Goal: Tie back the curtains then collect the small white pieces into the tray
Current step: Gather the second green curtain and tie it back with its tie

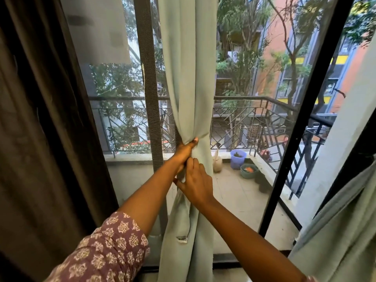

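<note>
A pale green curtain point(187, 68) hangs in front of the balcony door and is bunched into a narrow column at mid height. My left hand point(186, 150) is clenched around the bunched fabric, thumb on top. Just below it my right hand point(196, 183) presses against the same gathered cloth, fingers curled into the folds. A strip of the same cloth with a white label end point(182, 239) dangles down the curtain below my hands. A second pale green curtain point(343, 231) hangs at the lower right. No tray or small white pieces are in view.
A dark brown curtain point(36, 119) fills the left side. A grey door frame post point(148, 78) stands behind the green curtain and a black frame bar point(301, 123) slants on the right. Beyond the glass lies a balcony with a railing point(244, 98) and buckets point(237, 158).
</note>
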